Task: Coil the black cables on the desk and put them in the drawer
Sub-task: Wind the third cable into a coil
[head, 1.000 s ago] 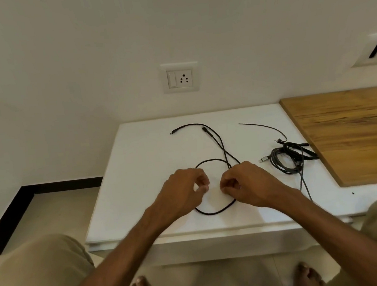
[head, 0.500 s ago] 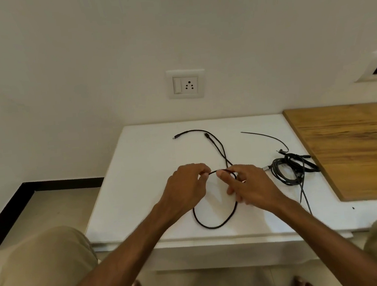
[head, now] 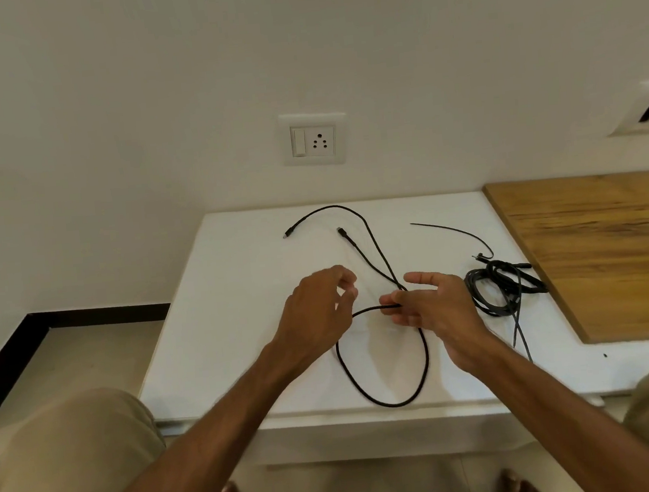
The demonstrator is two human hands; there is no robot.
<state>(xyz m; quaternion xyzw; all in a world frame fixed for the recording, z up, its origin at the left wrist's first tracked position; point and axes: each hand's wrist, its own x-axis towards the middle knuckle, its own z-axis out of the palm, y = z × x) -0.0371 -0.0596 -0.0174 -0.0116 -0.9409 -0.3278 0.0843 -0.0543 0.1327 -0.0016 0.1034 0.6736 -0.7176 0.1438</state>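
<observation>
A: While the black cable loops on the near bench, what pinches it?
B: The right hand, fingers half spread (loop's top). The left hand hovers, grip apart, touching nothing.

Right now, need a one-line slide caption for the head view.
Right hand pinches a loop of black cable on the white desk, left hand open beside it, tangled cables waiting.

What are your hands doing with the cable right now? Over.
Right hand pinching the loose cable where its loop crosses. Left hand beside it, open. Cable bundle waits right. Nothing blocking.
</observation>
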